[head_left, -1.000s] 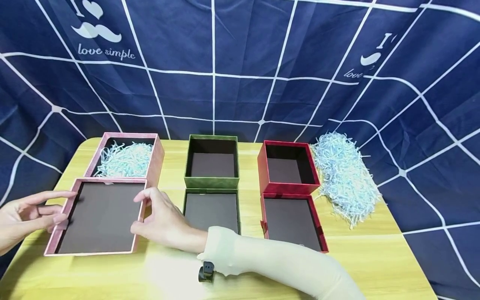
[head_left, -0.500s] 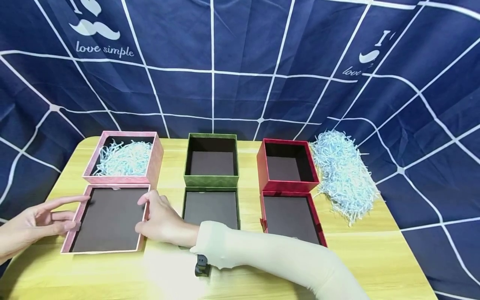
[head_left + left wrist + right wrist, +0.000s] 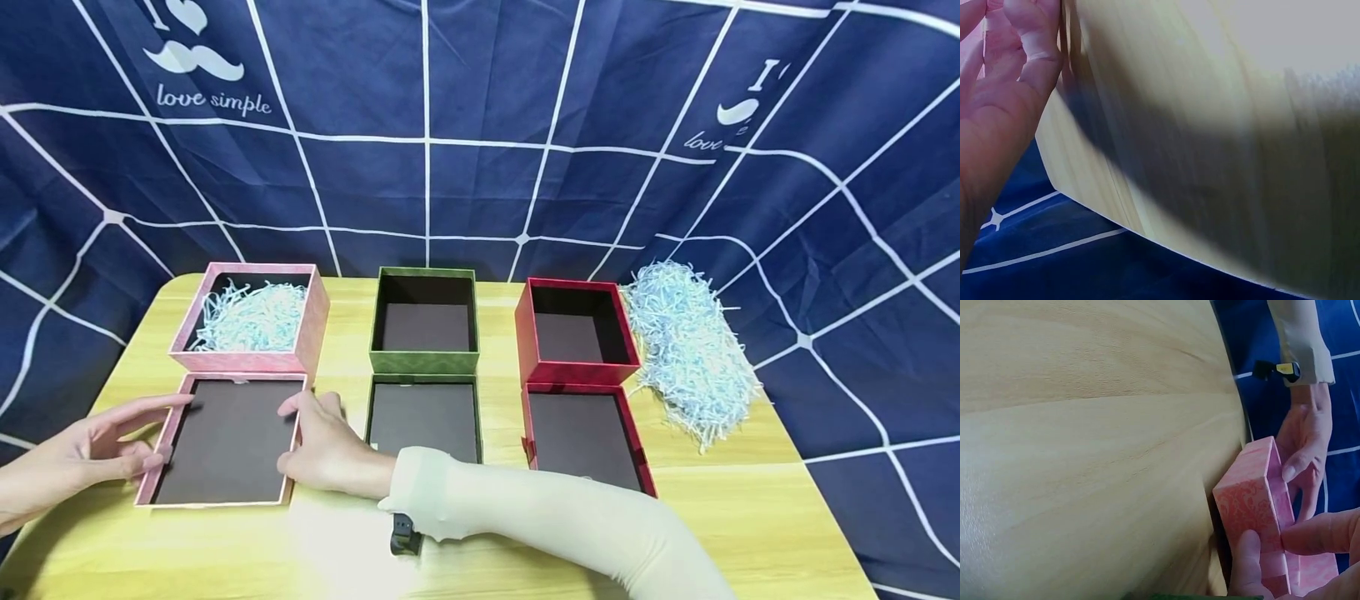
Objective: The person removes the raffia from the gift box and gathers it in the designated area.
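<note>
A shallow pink box lid (image 3: 225, 446) with a dark inner face lies hollow side up at the table's front left. My left hand (image 3: 86, 454) holds its left wall, thumb at the rim. On the opposite wall, my right hand (image 3: 330, 446) pinches the edge between thumb and fingers. The right wrist view shows the patterned outside of the lid (image 3: 1244, 503) between both hands. Just behind it stands the deeper pink box (image 3: 240, 362), with pale blue shredded paper (image 3: 255, 317) inside. In the left wrist view, my left hand (image 3: 1004, 106) partly covers the pink wall.
A green box (image 3: 423, 362) stands mid-table with its green lid (image 3: 423, 417) in front. Further right are a red box (image 3: 585, 373) and its red lid (image 3: 588, 437). A heap of pale blue shredded paper (image 3: 693, 350) lies at the right. Navy cloth (image 3: 480, 192) hangs behind the table.
Both hands have moved the pink lid rightward and slightly back. Its far edge overlapped the pink box in view earlier and now lines up just before it.
</note>
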Available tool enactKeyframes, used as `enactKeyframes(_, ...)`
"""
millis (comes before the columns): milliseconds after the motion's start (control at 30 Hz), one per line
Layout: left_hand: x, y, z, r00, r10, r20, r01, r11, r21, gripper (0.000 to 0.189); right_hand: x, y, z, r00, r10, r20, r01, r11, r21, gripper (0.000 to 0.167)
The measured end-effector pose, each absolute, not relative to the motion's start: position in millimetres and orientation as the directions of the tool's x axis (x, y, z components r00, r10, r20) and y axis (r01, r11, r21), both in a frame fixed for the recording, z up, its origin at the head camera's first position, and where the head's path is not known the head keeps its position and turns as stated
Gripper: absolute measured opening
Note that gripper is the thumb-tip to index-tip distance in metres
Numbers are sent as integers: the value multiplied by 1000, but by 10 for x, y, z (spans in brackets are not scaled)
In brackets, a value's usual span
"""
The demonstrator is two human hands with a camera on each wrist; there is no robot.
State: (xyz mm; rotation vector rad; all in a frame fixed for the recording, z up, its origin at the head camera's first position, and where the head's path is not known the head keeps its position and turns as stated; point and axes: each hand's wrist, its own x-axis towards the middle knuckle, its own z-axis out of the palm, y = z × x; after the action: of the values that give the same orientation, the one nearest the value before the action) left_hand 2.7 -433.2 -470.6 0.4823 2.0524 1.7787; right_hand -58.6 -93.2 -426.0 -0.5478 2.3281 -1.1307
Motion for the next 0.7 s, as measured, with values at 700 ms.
enactKeyframes(700, 40, -4300, -4770, -838, 546, -18, 70, 139, 988, 90, -585, -953, -4333, -842, -477, -254, -46, 532, -845, 59)
